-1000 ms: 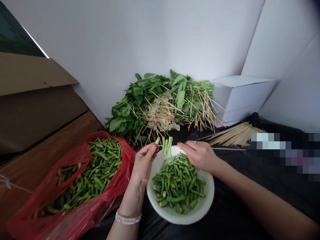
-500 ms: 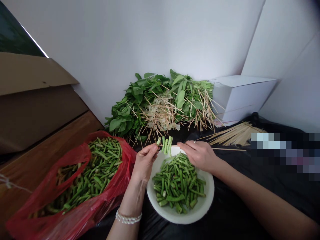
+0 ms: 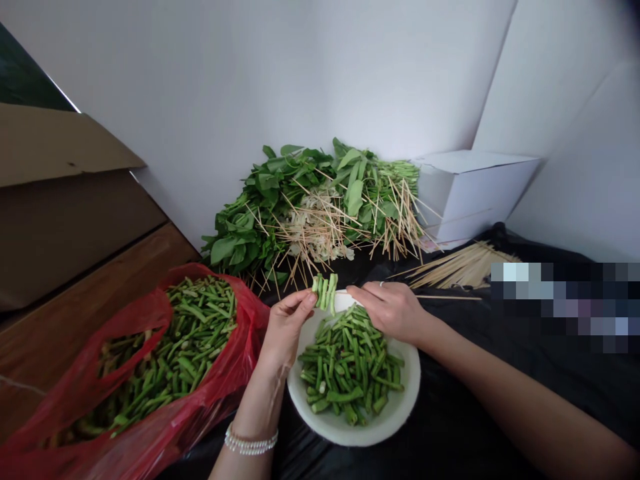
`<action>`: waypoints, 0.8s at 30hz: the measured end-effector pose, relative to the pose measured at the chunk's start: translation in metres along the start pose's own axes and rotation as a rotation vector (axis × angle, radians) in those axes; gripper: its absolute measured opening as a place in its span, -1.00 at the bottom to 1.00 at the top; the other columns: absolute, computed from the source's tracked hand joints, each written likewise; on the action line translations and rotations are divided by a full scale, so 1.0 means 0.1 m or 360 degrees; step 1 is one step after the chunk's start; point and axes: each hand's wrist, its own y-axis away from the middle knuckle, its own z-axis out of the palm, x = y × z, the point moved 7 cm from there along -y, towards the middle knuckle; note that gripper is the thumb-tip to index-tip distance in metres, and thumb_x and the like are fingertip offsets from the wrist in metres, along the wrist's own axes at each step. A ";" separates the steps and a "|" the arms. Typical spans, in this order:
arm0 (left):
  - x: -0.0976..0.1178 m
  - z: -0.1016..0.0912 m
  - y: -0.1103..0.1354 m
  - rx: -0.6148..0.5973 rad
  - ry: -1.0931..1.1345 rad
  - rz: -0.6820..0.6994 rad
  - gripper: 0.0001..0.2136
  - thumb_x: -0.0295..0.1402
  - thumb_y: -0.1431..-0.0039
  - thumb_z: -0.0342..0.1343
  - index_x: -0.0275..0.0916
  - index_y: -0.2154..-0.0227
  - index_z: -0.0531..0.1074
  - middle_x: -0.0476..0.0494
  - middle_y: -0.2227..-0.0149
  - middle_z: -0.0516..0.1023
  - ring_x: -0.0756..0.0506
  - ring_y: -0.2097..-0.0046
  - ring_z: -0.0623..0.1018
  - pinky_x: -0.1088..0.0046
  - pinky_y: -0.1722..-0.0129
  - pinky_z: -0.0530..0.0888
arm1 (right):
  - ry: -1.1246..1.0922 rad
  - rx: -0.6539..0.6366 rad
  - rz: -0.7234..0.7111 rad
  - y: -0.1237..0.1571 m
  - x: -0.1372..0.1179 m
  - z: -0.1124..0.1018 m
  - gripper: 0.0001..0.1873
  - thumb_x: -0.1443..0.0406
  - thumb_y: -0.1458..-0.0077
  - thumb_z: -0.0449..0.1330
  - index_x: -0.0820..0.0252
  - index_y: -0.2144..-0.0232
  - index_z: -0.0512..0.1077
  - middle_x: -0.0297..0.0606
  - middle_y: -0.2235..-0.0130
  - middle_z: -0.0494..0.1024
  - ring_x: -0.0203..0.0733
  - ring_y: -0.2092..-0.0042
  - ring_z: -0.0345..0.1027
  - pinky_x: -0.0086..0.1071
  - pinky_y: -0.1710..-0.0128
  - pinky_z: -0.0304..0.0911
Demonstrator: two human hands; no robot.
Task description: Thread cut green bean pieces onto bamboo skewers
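Row of cut green bean pieces [image 3: 325, 292], threaded side by side on a thin bamboo skewer [image 3: 450, 297] and held just above the far rim of a round white bowl [image 3: 403, 410]. The left hand [image 3: 286, 325] pinches the near end of the row between thumb and fingertips. The right hand [image 3: 393, 311] is curled closed over the skewer's shaft, which runs out past it to the right.

The pieces look light, firm and crisp, and probably split if pressed off-centre, so a hold across their sides close to the stick seems soundest. The skewer looks stiff but slender and likely to flex under side load.

The bowl holds a heap of loose bean pieces [image 3: 350, 363]. Just left of it, an open red plastic bag [image 3: 150, 427] is full of the same. Farther back, by the white wall, lie skewered leafy greens [image 3: 280, 200], a bundle of bare bamboo sticks [image 3: 463, 265] and a white cardboard box [image 3: 475, 193]. Black plastic sheeting [image 3: 500, 400] covers the surface.
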 end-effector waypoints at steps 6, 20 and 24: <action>0.03 0.04 0.01 -0.0136 -0.0074 0.0027 -0.79 -0.30 0.11 0.40 -0.25 0.37 0.63 -0.10 0.38 0.66 0.01 0.41 0.54 0.51 0.35 0.46 | 0.0098 -0.0050 -0.0026 0.01 0.02 0.01 -0.65 0.46 -0.23 -0.04 0.31 0.00 0.41 -0.28 0.41 0.43 -0.28 0.41 0.24 -0.37 0.41 0.16; 0.13 0.09 0.05 -0.0232 -0.0357 0.0132 -0.75 -0.36 0.16 0.41 -0.23 0.34 0.61 -0.13 0.39 0.63 -0.03 0.40 0.54 0.50 0.37 0.44 | -0.0224 0.0242 0.0449 0.07 0.46 -0.05 -0.64 0.47 -0.24 -0.12 0.25 0.04 0.39 -0.14 0.25 0.52 -0.17 0.22 0.42 -0.28 0.18 0.36; 0.10 0.30 0.15 -0.0575 -0.0970 0.0340 -0.95 -0.39 0.01 0.30 -0.16 0.43 0.64 -0.14 0.39 0.64 -0.10 0.38 0.53 0.43 0.33 0.41 | -0.0223 0.0254 0.0547 0.09 0.48 -0.06 -0.73 0.38 -0.29 -0.05 0.20 0.03 0.35 -0.16 0.18 0.55 -0.21 0.21 0.46 -0.34 0.17 0.35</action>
